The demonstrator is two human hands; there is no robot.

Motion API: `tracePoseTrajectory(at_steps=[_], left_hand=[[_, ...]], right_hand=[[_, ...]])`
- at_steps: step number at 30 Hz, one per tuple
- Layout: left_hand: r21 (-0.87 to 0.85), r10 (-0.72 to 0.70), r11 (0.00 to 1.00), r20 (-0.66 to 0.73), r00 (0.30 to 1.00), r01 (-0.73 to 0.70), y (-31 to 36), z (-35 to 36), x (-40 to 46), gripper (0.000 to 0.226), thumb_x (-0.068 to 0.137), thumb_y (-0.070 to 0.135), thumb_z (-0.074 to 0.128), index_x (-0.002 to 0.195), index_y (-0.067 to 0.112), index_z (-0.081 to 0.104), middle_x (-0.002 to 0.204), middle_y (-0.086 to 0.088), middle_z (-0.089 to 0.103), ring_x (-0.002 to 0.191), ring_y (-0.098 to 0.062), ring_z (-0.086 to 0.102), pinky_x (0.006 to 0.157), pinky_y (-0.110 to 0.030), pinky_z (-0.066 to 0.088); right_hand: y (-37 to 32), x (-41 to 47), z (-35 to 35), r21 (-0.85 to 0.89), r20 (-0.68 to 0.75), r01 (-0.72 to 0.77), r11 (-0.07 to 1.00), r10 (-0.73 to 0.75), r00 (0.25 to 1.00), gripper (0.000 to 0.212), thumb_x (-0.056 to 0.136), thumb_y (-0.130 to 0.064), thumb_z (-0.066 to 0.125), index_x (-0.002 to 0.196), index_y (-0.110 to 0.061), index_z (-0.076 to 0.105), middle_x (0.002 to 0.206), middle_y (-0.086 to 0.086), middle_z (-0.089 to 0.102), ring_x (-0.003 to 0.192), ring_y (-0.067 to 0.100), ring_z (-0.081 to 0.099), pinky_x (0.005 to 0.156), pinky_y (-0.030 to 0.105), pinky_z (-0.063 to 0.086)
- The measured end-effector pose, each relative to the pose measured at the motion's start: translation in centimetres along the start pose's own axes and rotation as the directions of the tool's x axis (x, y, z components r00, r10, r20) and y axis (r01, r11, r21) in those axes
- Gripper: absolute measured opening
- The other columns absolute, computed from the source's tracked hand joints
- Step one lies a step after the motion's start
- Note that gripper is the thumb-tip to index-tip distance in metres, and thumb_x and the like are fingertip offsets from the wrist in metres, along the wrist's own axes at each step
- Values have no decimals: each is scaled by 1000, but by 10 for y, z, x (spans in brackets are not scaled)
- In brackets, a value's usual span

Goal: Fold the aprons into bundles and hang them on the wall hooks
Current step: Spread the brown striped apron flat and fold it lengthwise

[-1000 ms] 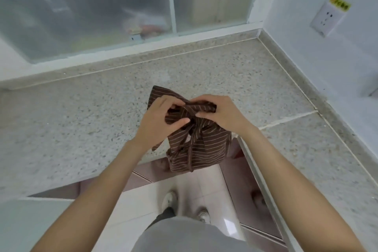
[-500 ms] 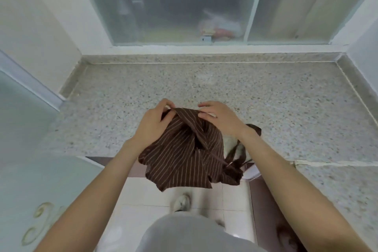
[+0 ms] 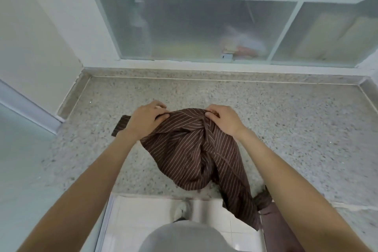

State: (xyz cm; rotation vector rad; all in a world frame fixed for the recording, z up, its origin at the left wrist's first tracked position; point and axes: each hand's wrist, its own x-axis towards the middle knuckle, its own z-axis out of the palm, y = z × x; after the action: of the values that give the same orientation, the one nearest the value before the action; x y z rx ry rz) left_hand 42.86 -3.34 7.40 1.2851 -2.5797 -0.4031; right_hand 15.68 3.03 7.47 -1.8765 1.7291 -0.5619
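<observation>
A brown apron with thin pale stripes [image 3: 192, 153] lies rumpled on the speckled stone counter [image 3: 286, 129], its lower part hanging over the front edge. My left hand [image 3: 146, 119] grips its top edge on the left. My right hand [image 3: 224, 120] pinches the top edge on the right. A flat strip of the same cloth [image 3: 120, 126] sticks out to the left from under my left hand. No wall hooks are in view.
Frosted glass cabinet doors [image 3: 194, 30] stand at the back of the counter. A white wall [image 3: 41, 37] closes off the left side. White floor tiles [image 3: 143, 221] and a shoe [image 3: 183, 208] show below the counter's front edge.
The apron has gone from a tight bundle held in the air to a looser spread lying on the counter. My hands have moved apart along its top edge. The view has swung left.
</observation>
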Motion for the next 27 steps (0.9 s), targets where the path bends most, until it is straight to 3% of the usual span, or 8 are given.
tracePoseTrajectory(at_steps=[3, 6, 9, 12, 14, 18, 23, 27], left_hand=[[1, 18, 1000, 0, 1000, -18, -18, 14, 28, 24, 95, 30, 50, 107, 20, 68, 116, -2, 62, 102, -26, 60, 87, -45, 48], [-90, -69, 993, 22, 997, 71, -21, 24, 48, 28, 97, 30, 45, 113, 19, 64, 105, -4, 68, 94, -26, 63, 80, -41, 51], [-65, -77, 995, 14, 997, 77, -24, 28, 62, 30, 98, 34, 42, 109, 17, 64, 89, -6, 70, 77, -25, 64, 63, -34, 50], [-79, -71, 994, -2, 998, 70, -24, 28, 75, 28, 97, 34, 44, 103, 17, 65, 75, -5, 67, 63, -21, 59, 53, -29, 44], [-80, -71, 994, -24, 997, 69, -23, 29, 83, 27, 96, 35, 45, 103, 20, 66, 74, -4, 68, 61, -20, 59, 54, -31, 47], [-130, -35, 991, -57, 998, 27, -34, 30, 96, 22, 94, 31, 51, 105, 23, 68, 83, -2, 72, 67, -20, 64, 59, -35, 52], [-137, -88, 986, 23, 996, 90, -65, 28, 107, 21, 90, 35, 58, 106, 29, 70, 94, 5, 73, 75, -17, 66, 61, -26, 48], [-144, -86, 985, 35, 996, 91, -71, 26, 126, 16, 88, 37, 61, 98, 26, 65, 92, 8, 70, 72, -19, 64, 58, -26, 46]], right_hand=[[12, 17, 12, 15, -108, -51, 999, 53, 993, 17, 95, -24, 52, 103, -16, 65, 96, -6, 57, 88, 12, 51, 78, 26, 38], [10, 18, 30, 64, -160, -151, 986, 160, 974, 25, 88, -42, 59, 99, -20, 57, 94, -4, 56, 81, 13, 52, 71, 28, 43], [-1, 16, 55, -101, -116, -240, 966, 228, 967, 59, 69, -68, 63, 98, -20, 46, 97, -3, 51, 82, 15, 50, 70, 30, 43], [-17, 21, 86, -349, -214, -288, 892, 223, 951, 78, 58, -84, 49, 98, -17, 48, 95, 1, 52, 81, 22, 51, 69, 37, 44], [-22, 28, 96, -442, -267, -309, 842, 205, 942, 65, 65, -71, 56, 94, -14, 52, 90, 5, 55, 78, 26, 54, 67, 39, 45], [-7, 35, 76, -418, -304, -363, 833, 248, 920, 30, 72, -22, 71, 97, -10, 59, 87, 6, 62, 79, 29, 61, 74, 40, 46], [36, 33, 17, -231, -303, -491, 840, 417, 857, 18, 84, -14, 57, 100, -19, 63, 91, 5, 66, 82, 27, 62, 66, 32, 46], [53, 64, -15, -153, -374, -458, 876, 378, 847, 12, 90, -17, 57, 97, -17, 66, 89, 7, 70, 80, 28, 64, 65, 35, 52]])
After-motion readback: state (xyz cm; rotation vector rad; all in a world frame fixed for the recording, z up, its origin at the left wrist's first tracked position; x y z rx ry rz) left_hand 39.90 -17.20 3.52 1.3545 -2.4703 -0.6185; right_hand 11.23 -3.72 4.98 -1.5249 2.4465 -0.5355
